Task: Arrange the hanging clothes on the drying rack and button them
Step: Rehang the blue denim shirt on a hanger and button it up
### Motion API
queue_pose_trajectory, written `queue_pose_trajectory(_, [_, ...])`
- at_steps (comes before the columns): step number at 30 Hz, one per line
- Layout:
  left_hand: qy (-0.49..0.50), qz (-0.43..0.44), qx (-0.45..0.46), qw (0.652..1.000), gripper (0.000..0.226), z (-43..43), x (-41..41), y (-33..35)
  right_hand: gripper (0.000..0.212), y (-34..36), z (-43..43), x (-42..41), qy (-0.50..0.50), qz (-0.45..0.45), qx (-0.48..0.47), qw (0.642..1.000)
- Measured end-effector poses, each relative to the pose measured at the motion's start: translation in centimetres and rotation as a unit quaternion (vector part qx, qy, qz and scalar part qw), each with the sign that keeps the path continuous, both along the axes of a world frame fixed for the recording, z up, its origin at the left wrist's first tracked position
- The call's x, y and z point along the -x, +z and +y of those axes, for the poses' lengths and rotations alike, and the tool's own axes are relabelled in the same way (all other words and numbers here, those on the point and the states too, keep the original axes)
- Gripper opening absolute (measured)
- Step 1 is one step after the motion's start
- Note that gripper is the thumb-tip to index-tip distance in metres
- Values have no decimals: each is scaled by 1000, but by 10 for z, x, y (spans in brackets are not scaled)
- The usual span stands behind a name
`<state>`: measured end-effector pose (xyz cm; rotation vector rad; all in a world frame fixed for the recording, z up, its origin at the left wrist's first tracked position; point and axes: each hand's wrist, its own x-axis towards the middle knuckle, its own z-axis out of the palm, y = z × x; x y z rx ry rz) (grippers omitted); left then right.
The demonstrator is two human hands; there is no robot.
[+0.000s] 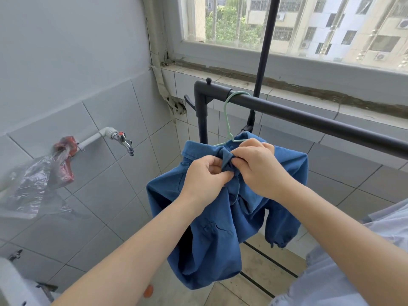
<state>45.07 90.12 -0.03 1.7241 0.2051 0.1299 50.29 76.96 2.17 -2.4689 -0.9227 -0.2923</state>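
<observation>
Tiled wall (99, 195), tap (126, 142), window (287, 23). Pinches collar of blue shirt (209, 250) with left hand (205, 175) and right hand (258, 171), maybe at a button.

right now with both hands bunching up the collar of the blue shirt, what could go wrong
1. The left grip and right grip pinch the blue shirt in a tight bunch at the collar, so the button could miss or go into the wrong hole.
2. The shirt hangs on a thin green hanger hooked over the rack bar. A downward tug might twist the hanger or slide the shirt off one shoulder.
</observation>
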Motion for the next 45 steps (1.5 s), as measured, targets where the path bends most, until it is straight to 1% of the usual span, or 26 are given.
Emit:
queue_pose_trajectory(2, [3, 2, 20, 1000, 15, 0, -1, 1, 21, 4, -1, 1, -2, 42, -47, 998])
queue_pose_trajectory(3, [3, 2, 28, 1000, 15, 0, -1, 1, 21, 6, -2, 1, -2, 55, -54, 997])
queue_pose_trajectory(8, [4, 3, 72, 997, 17, 4, -1, 3, 21, 15, 0, 2, 2, 90, -20, 996])
queue_pose_trajectory(9, [3, -9, 50, 999, 15, 3, 0, 4, 22, 16, 0, 2, -1, 93, -11, 996])
queue_pose_trajectory(11, [0, -51, -70, 996, 9, 1, 4, 4, 24, 17, -1, 2, -11, 101, -1, 995])
queue_pose_trajectory(12, [-2, -72, -127, 989, 9, 0, 6, 4, 25, 17, -1, 3, -16, 106, -2, 994])
queue_pose_trajectory(13, [-3, -85, -163, 983, 12, -1, 7, 4, 25, 17, -2, 4, -21, 108, -5, 994])
queue_pose_trajectory(15, [1, -90, -191, 977, 16, -3, 8, 4, 25, 16, -1, 5, -27, 102, 0, 994])
queue_pose_trajectory(18, [54, -89, -231, 967, 22, -9, 6, 1, 24, 15, 2, 6, -27, 98, -13, 995])
queue_pose_trajectory(20, [84, -89, -211, 970, 27, -12, 4, 0, 22, 15, 3, 7, -20, 114, -39, 993])
queue_pose_trajectory(21, [77, -83, -170, 979, 26, -11, 3, 1, 22, 16, 1, 6, -14, 128, -49, 991])
queue_pose_trajectory(23, [25, -65, -62, 996, 22, -4, 0, 4, 22, 19, -2, 3, 5, 163, -62, 985])
queue_pose_trajectory(25, [-25, -50, -10, 998, 19, 6, -2, 5, 22, 22, -5, 0, 15, 192, -72, 979])
queue_pose_trajectory(26, [-39, -46, 2, 998, 20, 9, -2, 3, 20, 22, -6, 0, 13, 189, -80, 979])
queue_pose_trajectory(28, [-42, -40, 13, 998, 22, 11, -2, 1, 18, 21, -5, 2, -6, 144, -108, 984])
queue_pose_trajectory(29, [-38, -34, 11, 999, 23, 10, -2, 1, 18, 18, -4, 4, -23, 97, -112, 989])
queue_pose_trajectory(30, [-31, -28, 2, 999, 24, 9, -3, 0, 17, 15, -3, 7, -37, 31, -101, 994])
queue_pose_trajectory(32, [-13, -21, -20, 999, 25, 7, -4, -1, 14, 8, -4, 13, -45, -88, -62, 993])
queue_pose_trajectory(33, [-3, -21, -28, 999, 24, 6, -4, -2, 12, 6, -4, 15, -40, -114, -53, 991])
queue_pose_trajectory(35, [9, -26, -39, 999, 19, 5, -3, -3, 4, 6, -4, 18, -41, -114, -46, 992])
queue_pose_trajectory(38, [13, -38, -65, 997, 14, -1, 1, -7, 13, 5, -4, 16, -78, -73, 2, 994])
queue_pose_trajectory(41, [28, -69, -129, 989, 13, -6, 3, -11, 16, 6, -1, 9, -101, -55, 72, 991])
queue_pose_trajectory(43, [42, -97, -186, 977, 12, -7, 5, -13, 17, 7, -3, 6, -95, -25, 65, 993])
queue_pose_trajectory(45, [60, -123, -228, 964, 9, -8, 5, -13, 16, 14, -9, 4, -78, 30, 17, 996])
